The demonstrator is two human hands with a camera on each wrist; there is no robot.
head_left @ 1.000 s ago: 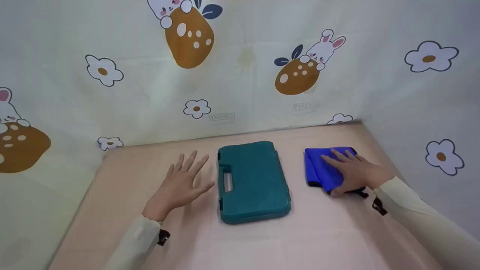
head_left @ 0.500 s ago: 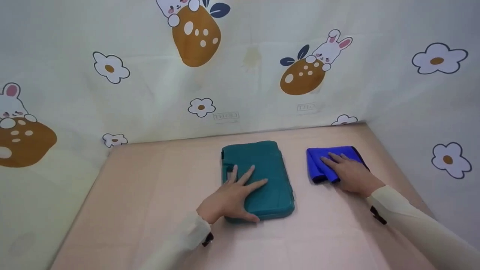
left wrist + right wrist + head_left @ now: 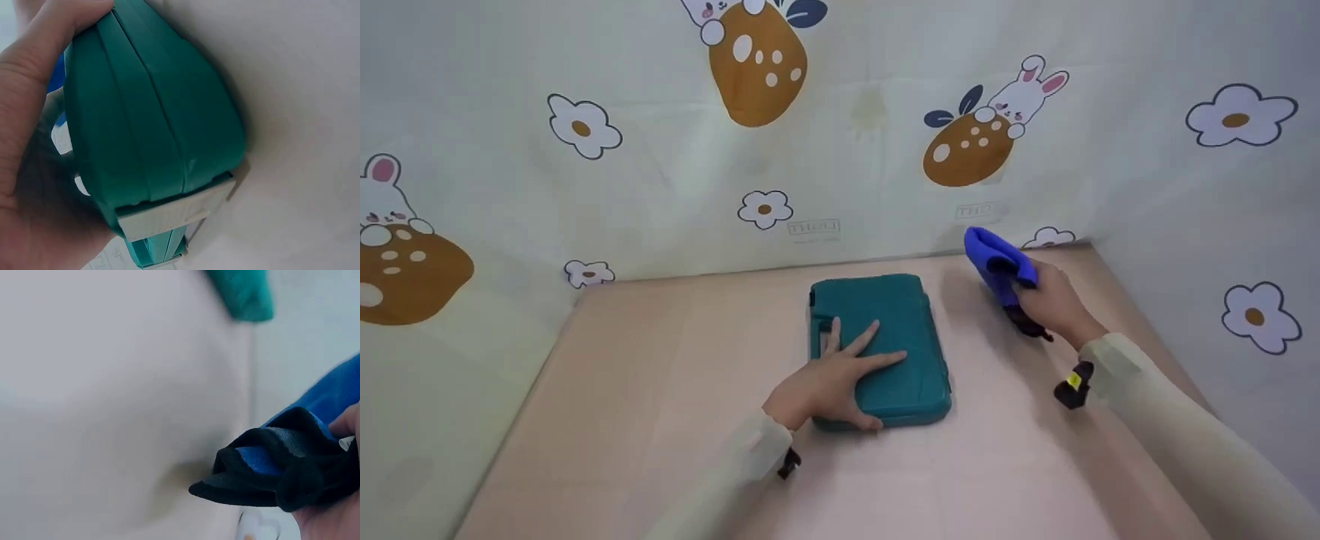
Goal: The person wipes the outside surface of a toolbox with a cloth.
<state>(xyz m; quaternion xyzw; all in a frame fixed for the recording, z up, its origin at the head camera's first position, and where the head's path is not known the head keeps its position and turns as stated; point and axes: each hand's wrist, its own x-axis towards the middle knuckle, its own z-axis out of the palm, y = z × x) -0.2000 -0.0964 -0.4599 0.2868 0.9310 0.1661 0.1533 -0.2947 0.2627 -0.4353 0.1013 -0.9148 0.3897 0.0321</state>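
Observation:
A teal plastic carrying case point(image 3: 885, 322) lies flat on the table, its handle cutout on the left side. My left hand point(image 3: 836, 379) rests on the case's lid with fingers spread, the thumb at the near edge. In the left wrist view the case's end and a pale latch point(image 3: 177, 211) show close up beside the thumb point(image 3: 48, 34). My right hand point(image 3: 1054, 300) grips a folded blue cloth point(image 3: 994, 259) with black edging, held above the table to the right of the case. In the right wrist view the cloth's folded layers point(image 3: 259, 461) stick out from between thumb and fingers.
The table point(image 3: 660, 390) has a pale pinkish cover. Behind it hangs a light curtain point(image 3: 847, 165) printed with rabbits, flowers and brown fruit, which also runs along both sides. A black wrist camera point(image 3: 1072, 386) sits below the right sleeve.
My left hand has moved right from beside the case onto its lid. My right hand has taken hold of the blue cloth and lifted it off the table, up and slightly left.

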